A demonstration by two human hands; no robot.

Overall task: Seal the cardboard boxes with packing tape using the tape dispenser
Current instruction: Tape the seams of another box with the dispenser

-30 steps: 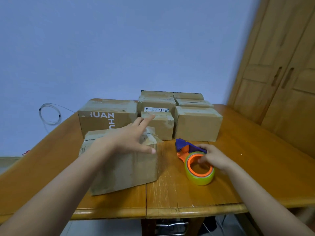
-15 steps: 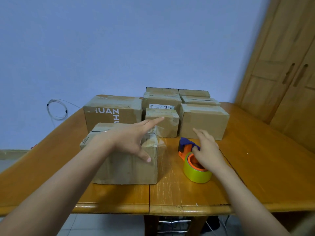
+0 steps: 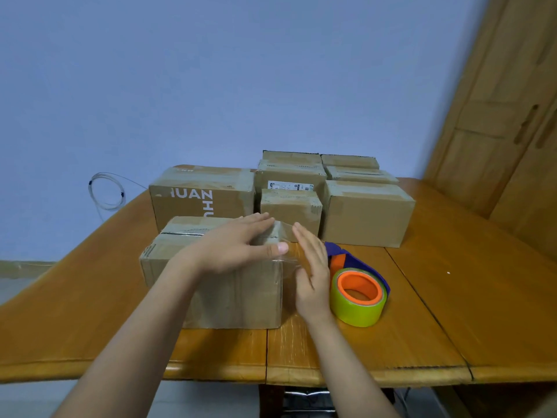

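Beside the tape dispenser (image 3: 358,292), nearest box (image 3: 229,285) taped along top. Left hand (image 3: 238,251) flat, fingers open; right hand (image 3: 312,267) open, pressing loose tape (image 3: 284,236) down the side (dispenser untouched). Boxes behind (image 3: 366,212) seemingly already sealed.

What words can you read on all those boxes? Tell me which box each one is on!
"HUAN" across and "HU" running downward: white letters on the big box at back left.
White sticker on the middle box behind: print too small to read.
Dark marks on the left end of the front box under the hands: too blurred to read.
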